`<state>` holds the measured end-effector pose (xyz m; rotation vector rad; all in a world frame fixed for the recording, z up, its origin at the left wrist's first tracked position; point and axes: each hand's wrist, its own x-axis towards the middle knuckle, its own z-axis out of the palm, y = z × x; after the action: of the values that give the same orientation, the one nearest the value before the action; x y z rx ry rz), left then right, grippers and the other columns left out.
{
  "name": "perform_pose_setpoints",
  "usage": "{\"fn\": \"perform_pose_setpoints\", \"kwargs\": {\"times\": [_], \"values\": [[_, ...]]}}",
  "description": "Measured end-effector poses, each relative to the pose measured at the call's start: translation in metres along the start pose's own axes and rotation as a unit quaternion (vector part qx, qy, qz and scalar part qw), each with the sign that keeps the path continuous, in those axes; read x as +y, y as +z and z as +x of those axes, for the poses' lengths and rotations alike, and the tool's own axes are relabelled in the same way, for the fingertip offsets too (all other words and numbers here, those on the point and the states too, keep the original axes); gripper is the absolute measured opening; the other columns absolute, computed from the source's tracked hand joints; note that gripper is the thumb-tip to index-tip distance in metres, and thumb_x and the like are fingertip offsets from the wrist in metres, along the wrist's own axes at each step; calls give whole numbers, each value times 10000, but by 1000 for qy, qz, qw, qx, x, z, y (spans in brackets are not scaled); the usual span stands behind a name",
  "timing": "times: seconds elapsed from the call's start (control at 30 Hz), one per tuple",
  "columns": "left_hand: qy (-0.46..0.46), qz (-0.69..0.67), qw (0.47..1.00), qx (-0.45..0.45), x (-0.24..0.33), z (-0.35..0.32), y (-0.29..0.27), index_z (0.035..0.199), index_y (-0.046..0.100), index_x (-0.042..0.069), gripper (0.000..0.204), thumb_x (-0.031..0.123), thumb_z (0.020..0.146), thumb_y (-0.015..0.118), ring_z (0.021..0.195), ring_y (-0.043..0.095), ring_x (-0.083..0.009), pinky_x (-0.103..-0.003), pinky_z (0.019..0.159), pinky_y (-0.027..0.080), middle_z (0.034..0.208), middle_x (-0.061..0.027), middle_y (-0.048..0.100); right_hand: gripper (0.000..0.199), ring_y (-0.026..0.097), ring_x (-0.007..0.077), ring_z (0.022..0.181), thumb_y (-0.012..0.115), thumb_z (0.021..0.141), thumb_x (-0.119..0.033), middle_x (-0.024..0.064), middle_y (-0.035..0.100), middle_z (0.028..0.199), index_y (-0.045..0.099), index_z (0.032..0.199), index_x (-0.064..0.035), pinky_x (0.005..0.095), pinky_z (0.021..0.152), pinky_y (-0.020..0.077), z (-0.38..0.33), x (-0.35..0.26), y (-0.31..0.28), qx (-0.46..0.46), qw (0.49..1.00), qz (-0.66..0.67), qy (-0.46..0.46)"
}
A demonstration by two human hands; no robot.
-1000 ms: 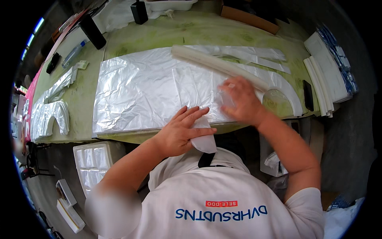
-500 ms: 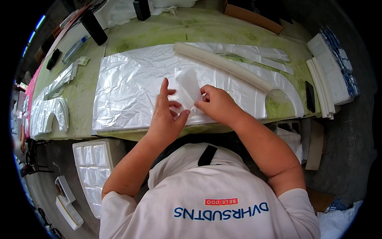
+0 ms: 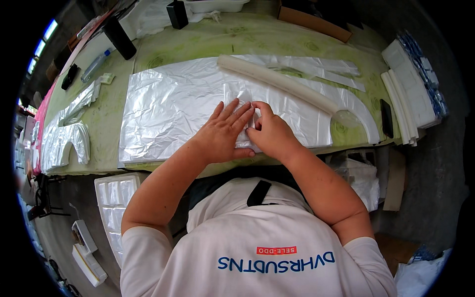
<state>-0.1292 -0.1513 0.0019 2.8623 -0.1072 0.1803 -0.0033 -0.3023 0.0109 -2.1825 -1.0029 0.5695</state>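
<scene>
My left hand (image 3: 220, 132) lies flat, fingers stretched, over a small translucent plastic piece (image 3: 231, 91), perhaps a bag or film. At the piece's right edge, my right hand (image 3: 272, 129) is closed with thumb and index finger on the film; the exact grip is partly hidden. Beneath both is a wide stack of shiny, creased white plastic film (image 3: 168, 106), whose right end has a curved cut-out and strap-like strips. A long off-white roll or tube (image 3: 277, 81) rests slantwise on the film, beyond my right hand.
A folded plastic piece (image 3: 67, 143) lies at left, near a plastic bottle (image 3: 95, 66) and black cylinder (image 3: 119, 38). At right are a phone (image 3: 386, 119), white rolls (image 3: 398, 106) and stacked white packs (image 3: 410, 84). A cardboard box (image 3: 314, 22) stands behind.
My left hand has come down from a raised, half-curled pose and flattened onto the small plastic piece. The piece, lifted before, now lies lower against the film. My right hand stays at its edge.
</scene>
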Motion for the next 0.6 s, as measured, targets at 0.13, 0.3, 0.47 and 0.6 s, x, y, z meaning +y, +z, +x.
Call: {"fn": "perform_pose_setpoints", "kwargs": {"times": [0.13,0.3,0.47,0.6], "values": [[-53,7,998,20,13,-14,4,1532,369,28,957,563,827,735,1522,253,-377,-572,1232,181,1616,-186,332,584,699,356,890,666,850,-203,146,721,921,474,1382,-60,445,813,544,-15,5,-9,-45,998,33,3],[-96,28,994,52,40,-37,12,1486,450,57,774,211,791,756,1501,315,-346,-588,1217,204,1603,-149,368,563,659,286,780,693,850,-144,119,682,828,492,1370,-59,394,741,513,-45,1,-20,-112,992,48,-21],[-82,38,992,92,49,-45,23,1447,514,85,755,-16,711,647,1447,409,-301,-595,1200,228,1550,-91,457,509,633,254,752,698,857,-133,97,655,812,519,1328,-63,381,712,500,-52,-2,-16,-117,992,33,-46],[-89,57,988,109,53,-50,28,1427,540,74,704,7,732,632,1421,441,-265,-601,1175,262,1505,-79,505,471,648,286,791,692,850,-127,101,663,840,549,1293,-62,394,746,514,-57,-3,-22,-144,988,46,-38]]}}
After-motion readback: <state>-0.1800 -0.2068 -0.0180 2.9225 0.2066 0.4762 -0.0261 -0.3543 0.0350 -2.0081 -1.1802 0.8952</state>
